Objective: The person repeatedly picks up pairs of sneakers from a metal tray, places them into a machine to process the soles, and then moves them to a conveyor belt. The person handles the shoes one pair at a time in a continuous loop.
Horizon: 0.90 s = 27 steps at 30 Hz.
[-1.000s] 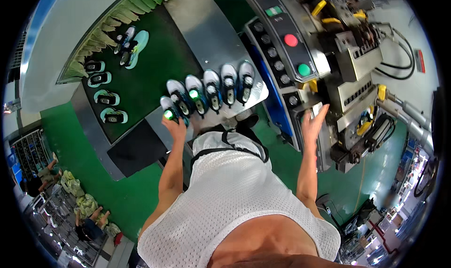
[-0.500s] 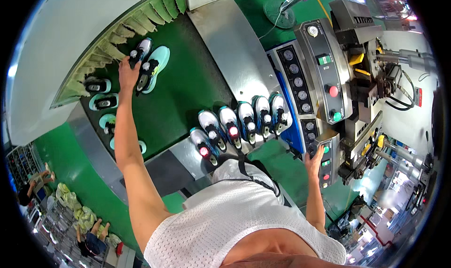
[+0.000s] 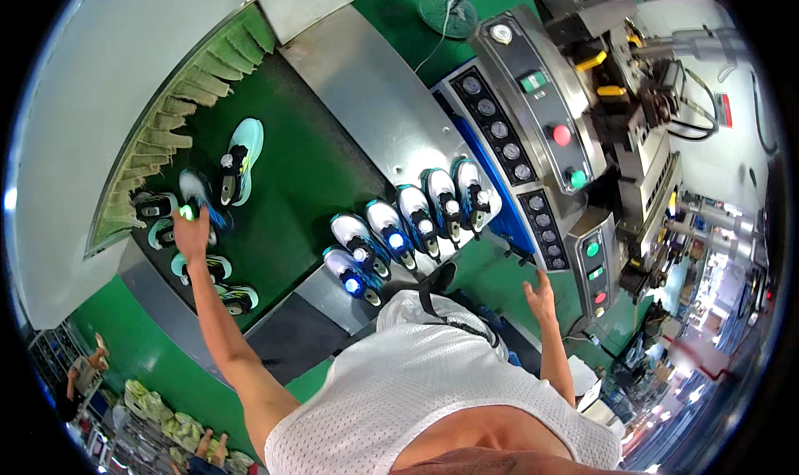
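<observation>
My left hand (image 3: 193, 235) grips a white and blue sneaker (image 3: 196, 190) by its ankle opening, where a green light glows. The moving sneaker is blurred. Beside it, on the green belt (image 3: 291, 184), lies a mint sneaker (image 3: 242, 163) with a black collar. Several more shoes, such as a teal-edged sneaker (image 3: 202, 267), line the belt's left edge. White and blue sneakers stand in a row on a metal ledge (image 3: 320, 296) in front of me; the leftmost sneaker (image 3: 354, 273) shows a blue light. My right hand (image 3: 541, 298), fingers apart and holding nothing, hovers left of the lower control panel (image 3: 589, 263).
Frayed green curtain strips (image 3: 171, 125) hang from a white machine housing (image 3: 91, 84) at the left. On the right stand an upper control panel (image 3: 545, 109), a row of gauges (image 3: 499, 129) and press machinery (image 3: 649, 134). A fan (image 3: 447, 13) stands farther back. Other people are partly visible lower left.
My left hand has brought the sneaker left and nearer, away from the mint one. My right hand has come off the lower panel's green button. Red lights in the row now show blue.
</observation>
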Tool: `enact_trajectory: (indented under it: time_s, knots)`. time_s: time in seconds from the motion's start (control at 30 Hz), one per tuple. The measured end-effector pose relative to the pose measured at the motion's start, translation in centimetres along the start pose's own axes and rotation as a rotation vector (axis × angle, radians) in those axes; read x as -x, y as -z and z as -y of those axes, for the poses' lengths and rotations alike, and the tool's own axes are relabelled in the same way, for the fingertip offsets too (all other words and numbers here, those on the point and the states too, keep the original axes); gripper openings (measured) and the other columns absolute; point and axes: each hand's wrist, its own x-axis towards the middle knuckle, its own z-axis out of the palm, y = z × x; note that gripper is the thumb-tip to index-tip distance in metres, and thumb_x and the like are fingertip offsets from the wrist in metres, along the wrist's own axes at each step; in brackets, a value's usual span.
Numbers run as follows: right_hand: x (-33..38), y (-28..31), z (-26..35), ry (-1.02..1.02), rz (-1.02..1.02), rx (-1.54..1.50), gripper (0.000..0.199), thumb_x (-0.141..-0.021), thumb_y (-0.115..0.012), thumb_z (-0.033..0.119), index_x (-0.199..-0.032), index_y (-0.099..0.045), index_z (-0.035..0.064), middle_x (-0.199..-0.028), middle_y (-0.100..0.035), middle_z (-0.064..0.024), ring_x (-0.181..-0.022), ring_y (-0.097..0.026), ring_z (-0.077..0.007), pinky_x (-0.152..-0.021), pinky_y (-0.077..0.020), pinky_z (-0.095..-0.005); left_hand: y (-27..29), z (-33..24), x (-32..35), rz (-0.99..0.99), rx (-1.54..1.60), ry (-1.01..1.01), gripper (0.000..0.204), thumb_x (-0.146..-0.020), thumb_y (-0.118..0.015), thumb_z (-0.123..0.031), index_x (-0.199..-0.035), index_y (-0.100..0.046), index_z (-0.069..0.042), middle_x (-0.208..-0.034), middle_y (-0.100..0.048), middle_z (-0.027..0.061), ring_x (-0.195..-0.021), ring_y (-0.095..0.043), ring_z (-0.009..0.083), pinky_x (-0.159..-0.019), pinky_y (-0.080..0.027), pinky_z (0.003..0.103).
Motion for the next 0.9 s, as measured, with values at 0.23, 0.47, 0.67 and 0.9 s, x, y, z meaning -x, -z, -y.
enact_trajectory:
  time_s: [0.23, 0.47, 0.67, 0.9]
  knots:
    - [-0.8, -2.6, 17.6, 0.148, 0.335, -0.613, 0.05, -0.092, -0.062, 0.026, -0.131, -0.052, -0.0039, -0.12, -0.064, -0.0178, -0.107, -0.064, -0.0207, -0.089, -0.0504, -0.0326, 5.1, -2.1, 18.7, 0.145, 0.875, -0.004, 0.041, -0.083, -0.071, -0.018, -0.114, -0.051, 0.0, -0.098, -0.056, 0.0061, -0.081, -0.054, 0.0159, -0.07, -0.045, 0.034]
    - [2.1, 0.4, 26.5, 0.172, 1.661, -1.204, 0.088, -0.092, -0.031, 0.073, -0.117, -0.059, -0.0074, -0.109, -0.065, -0.0269, -0.095, -0.067, -0.0388, -0.081, -0.0582, -0.0449, 2.8, -14.9, 31.8, 0.886, 1.458, -0.35, 0.069, -0.079, -0.072, -0.012, -0.139, -0.04, -0.005, -0.134, -0.051, 0.0125, -0.122, -0.052, 0.0283, -0.104, -0.042, 0.047]
    - [0.4, 8.6, 18.7, -0.101, 1.578, -1.773, 0.061, -0.095, -0.049, 0.056, -0.122, -0.058, 0.0014, -0.104, -0.068, -0.0153, -0.087, -0.069, -0.0225, -0.075, -0.0605, -0.0387, 8.6, -34.7, 37.7, 1.203, 1.228, -0.829, 0.054, -0.081, -0.072, -0.006, -0.132, -0.055, 0.0, -0.113, -0.066, 0.0085, -0.1, -0.064, 0.018, -0.087, -0.052, 0.031]
    - [-5.7, 16.2, 5.9, 0.383, 0.627, -1.711, 0.081, -0.077, -0.078, 0.046, -0.129, -0.045, -0.0071, -0.12, -0.061, -0.0153, -0.105, -0.062, -0.0168, -0.083, -0.0542, -0.0313, 2.9, -45.6, 41.7, 0.941, 1.226, -0.898, 0.048, -0.091, -0.064, -0.007, -0.134, -0.045, 0.005, -0.136, -0.051, 0.0174, -0.126, -0.049, 0.0265, -0.103, -0.044, 0.038]
